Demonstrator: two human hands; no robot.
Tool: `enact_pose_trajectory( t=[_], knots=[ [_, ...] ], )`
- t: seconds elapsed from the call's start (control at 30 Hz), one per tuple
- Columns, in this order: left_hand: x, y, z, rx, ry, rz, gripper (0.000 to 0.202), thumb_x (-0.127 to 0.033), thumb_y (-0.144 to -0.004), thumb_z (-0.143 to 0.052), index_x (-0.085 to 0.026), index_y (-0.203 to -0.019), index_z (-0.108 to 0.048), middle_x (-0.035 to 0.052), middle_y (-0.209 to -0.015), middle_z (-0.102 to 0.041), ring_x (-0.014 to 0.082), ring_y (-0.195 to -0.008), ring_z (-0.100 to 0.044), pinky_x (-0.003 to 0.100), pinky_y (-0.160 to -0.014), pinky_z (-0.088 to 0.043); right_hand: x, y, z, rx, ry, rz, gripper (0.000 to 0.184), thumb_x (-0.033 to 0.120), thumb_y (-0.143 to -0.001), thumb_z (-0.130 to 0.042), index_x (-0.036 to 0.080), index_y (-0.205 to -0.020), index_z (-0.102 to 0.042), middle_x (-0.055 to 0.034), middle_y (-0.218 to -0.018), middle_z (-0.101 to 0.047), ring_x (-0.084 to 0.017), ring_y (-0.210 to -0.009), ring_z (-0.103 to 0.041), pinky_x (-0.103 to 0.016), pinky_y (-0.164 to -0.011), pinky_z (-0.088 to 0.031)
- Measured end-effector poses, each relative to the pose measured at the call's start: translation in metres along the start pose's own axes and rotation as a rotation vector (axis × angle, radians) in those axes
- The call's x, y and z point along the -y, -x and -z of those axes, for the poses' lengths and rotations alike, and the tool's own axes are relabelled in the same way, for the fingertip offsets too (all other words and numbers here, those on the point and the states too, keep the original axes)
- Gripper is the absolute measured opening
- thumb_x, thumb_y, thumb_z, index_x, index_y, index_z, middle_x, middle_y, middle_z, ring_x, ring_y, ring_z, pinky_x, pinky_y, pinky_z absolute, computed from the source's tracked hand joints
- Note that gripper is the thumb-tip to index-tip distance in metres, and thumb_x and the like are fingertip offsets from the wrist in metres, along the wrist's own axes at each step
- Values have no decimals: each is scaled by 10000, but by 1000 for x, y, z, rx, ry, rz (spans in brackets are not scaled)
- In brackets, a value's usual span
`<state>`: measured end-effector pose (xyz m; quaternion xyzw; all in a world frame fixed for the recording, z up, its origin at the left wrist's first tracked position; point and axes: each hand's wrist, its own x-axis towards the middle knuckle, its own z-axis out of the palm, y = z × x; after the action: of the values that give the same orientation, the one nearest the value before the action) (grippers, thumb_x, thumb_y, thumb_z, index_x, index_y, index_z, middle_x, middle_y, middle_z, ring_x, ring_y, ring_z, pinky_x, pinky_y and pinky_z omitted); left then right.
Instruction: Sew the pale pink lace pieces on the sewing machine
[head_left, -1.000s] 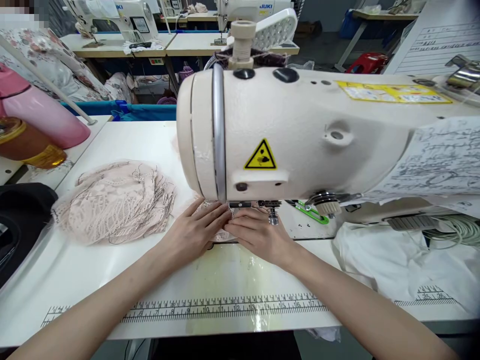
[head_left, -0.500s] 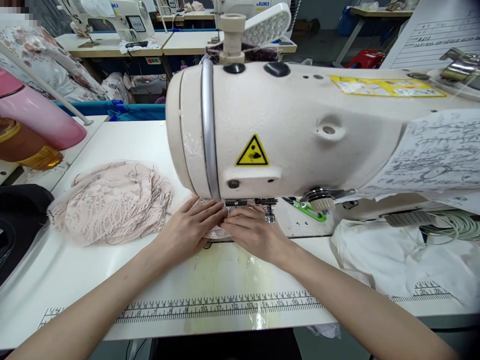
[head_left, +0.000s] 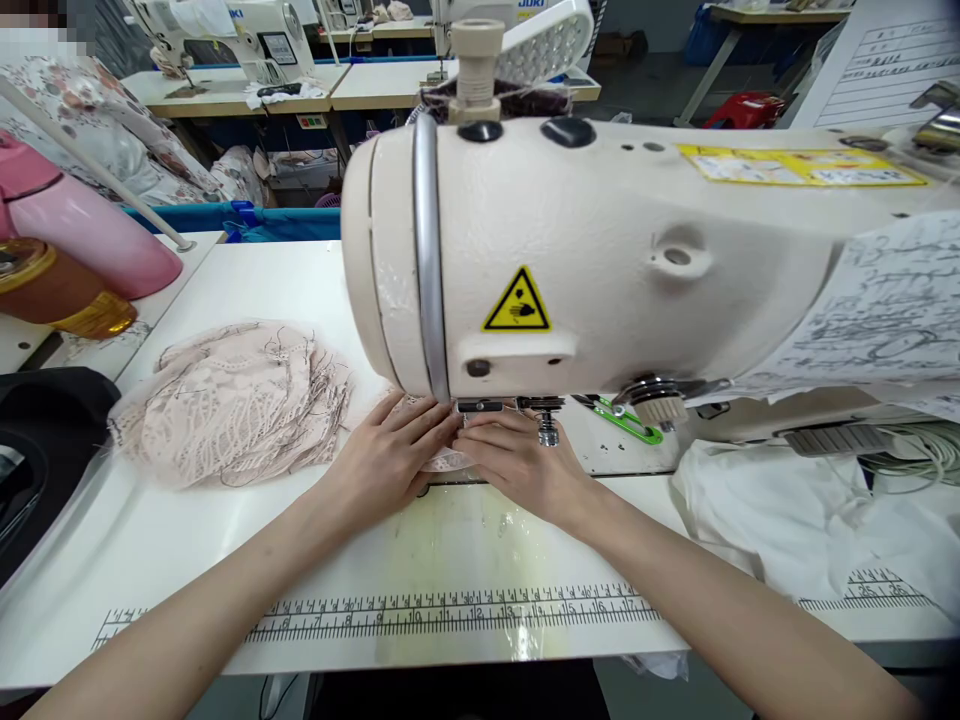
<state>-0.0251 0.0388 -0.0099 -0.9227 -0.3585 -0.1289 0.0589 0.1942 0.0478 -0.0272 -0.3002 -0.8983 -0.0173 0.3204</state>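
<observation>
A cream sewing machine (head_left: 600, 250) fills the middle of the view. Under its head lies a small pink lace piece (head_left: 448, 462). My left hand (head_left: 394, 450) lies flat on that lace, fingers stretched toward the presser foot (head_left: 480, 407). My right hand (head_left: 521, 465) presses the same lace from the right, fingers flat and close to the left hand's fingertips. The needle area is mostly hidden behind the machine head.
A heap of pink lace pieces (head_left: 232, 405) lies to the left on the white table (head_left: 187, 540). White fabric (head_left: 810, 520) is piled at the right. A printed ruler (head_left: 450, 610) runs along the front edge. Pink and brown bottles (head_left: 75, 250) stand far left.
My hands stay on the lace under the machine head, barely shifting. The view has swayed slightly.
</observation>
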Motion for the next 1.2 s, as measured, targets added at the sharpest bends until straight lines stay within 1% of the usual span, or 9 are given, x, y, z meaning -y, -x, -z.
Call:
enact_pose_trajectory(
  t=[0.13,0.3,0.47,0.57,0.67,0.83,1.0,1.1,1.2],
  knots=[
    [-2,-1,0,-11,-38,-2,424,-213,-948,-424,-140,-1350,-535,69,-1347,-600,272,-1197,-590,489,-1035,-417,-1,2,3,51,10,-63,222,117,-927,-505,240,-952,-688,36,-948,-747,-134,-898,-656,-271,-637,-427],
    [-4,-2,0,-33,-57,-4,396,-210,-956,-428,-149,-1325,-558,72,-1319,-622,265,-1163,-610,482,-1013,-431,-4,5,2,78,29,-60,237,125,-928,-496,244,-998,-688,27,-1039,-742,-139,-900,-659,-280,-687,-459],
    [-5,-4,1,-53,-72,-9,385,-207,-960,-425,-146,-1313,-565,79,-1249,-665,259,-1117,-630,456,-962,-458,-3,3,7,57,151,-75,221,153,-908,-519,274,-994,-682,72,-1041,-747,-157,-836,-674,-298,-593,-417],
    [-4,-6,1,-64,-74,-8,374,-205,-956,-430,-145,-1293,-581,81,-1184,-693,257,-1078,-641,438,-917,-475,-2,1,11,99,197,-114,221,165,-907,-508,275,-976,-686,72,-1042,-748,-159,-801,-672,-303,-534,-366],
    [-4,-8,2,-64,-71,2,367,-196,-947,-438,-150,-1277,-592,86,-1121,-709,254,-1031,-652,426,-883,-486,-2,1,13,160,199,-160,226,176,-902,-515,285,-991,-693,56,-1075,-737,-165,-854,-664,-297,-510,-336],
    [-4,-8,1,-60,-78,23,359,-191,-942,-448,-155,-1264,-604,102,-1140,-701,259,-1026,-659,437,-908,-484,-4,5,13,200,149,-184,291,241,-929,-511,335,-1159,-663,-2,-1163,-691,-174,-873,-640,-286,-577,-432],
    [2,-2,1,-66,-88,-59,363,-172,-966,-417,-155,-1288,-585,64,-1244,-671,233,-1113,-641,436,-1004,-448,-3,5,9,166,178,-125,275,184,-915,-529,310,-1108,-680,-2,-1113,-710,-200,-962,-627,-305,-684,-497],
    [8,0,3,-50,-61,-100,372,-178,-967,-416,-156,-1302,-575,56,-1258,-662,220,-1146,-631,417,-1031,-436,-1,4,5,108,226,-51,242,138,-909,-531,254,-1053,-688,-3,-1095,-723,-183,-908,-626,-325,-738,-502],
    [12,1,5,-56,-46,-110,367,-174,-961,-418,-139,-1284,-588,69,-1226,-680,222,-1144,-635,413,-1027,-441,-1,2,0,51,234,35,231,91,-902,-534,213,-1032,-681,19,-1075,-738,-163,-855,-631,-313,-721,-494]
  ],
)
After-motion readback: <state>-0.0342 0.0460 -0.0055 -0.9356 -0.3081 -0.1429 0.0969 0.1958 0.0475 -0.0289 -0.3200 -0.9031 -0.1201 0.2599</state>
